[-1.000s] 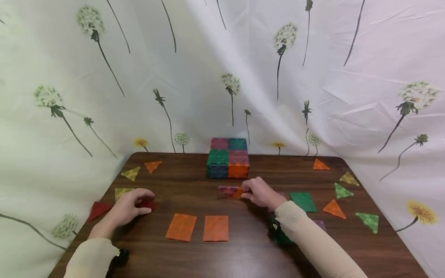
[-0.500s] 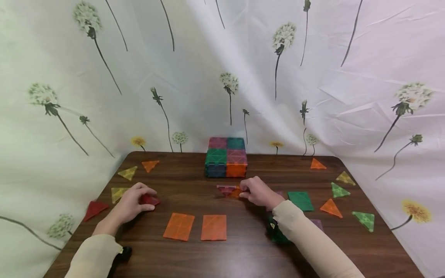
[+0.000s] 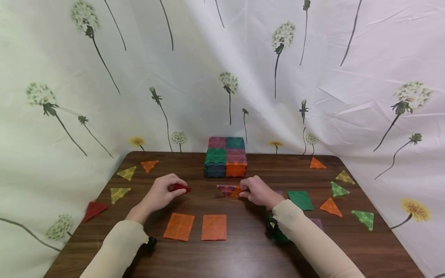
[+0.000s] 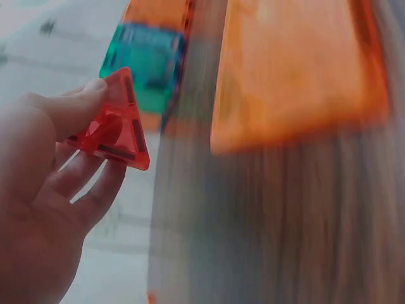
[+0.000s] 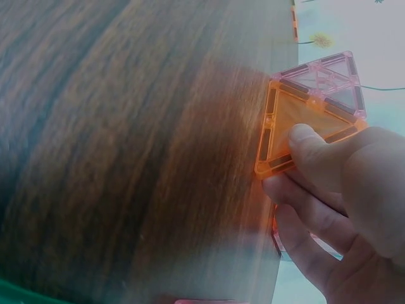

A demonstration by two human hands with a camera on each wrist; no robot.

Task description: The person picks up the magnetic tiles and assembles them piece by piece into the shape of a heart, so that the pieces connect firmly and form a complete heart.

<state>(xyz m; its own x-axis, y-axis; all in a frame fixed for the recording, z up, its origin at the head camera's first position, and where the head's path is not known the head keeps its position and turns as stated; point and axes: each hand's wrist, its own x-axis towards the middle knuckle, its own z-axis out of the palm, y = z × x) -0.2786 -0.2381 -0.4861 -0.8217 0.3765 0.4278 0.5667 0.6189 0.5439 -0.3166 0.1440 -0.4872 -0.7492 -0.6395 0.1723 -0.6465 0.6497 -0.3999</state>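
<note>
Between thumb and fingers, my left hand (image 3: 163, 192) pinches a red triangular magnetic tile (image 4: 120, 126), lifted off the table left of centre. In the right wrist view my right hand (image 5: 342, 196) pinches an orange triangular tile (image 5: 297, 123), thumb on its face. Edge to edge with it is a pink triangular tile (image 5: 329, 79); the pair stands upright on the table in front of the block. That block (image 3: 226, 158), built of green, pink, teal, blue and orange square tiles, sits at the back middle. Fingers partly cover both held tiles.
Two orange square tiles (image 3: 213, 227) lie flat at the front middle. Yellow, orange and red triangles (image 3: 95, 210) lie on the left. A green square (image 3: 300, 200) and several triangles (image 3: 331, 207) lie on the right. My right forearm partly covers some green and purple pieces.
My left hand has picked up the red triangle and carried it rightward, toward the pink and orange tiles. The right hand stays in place, gripping the orange triangle.
</note>
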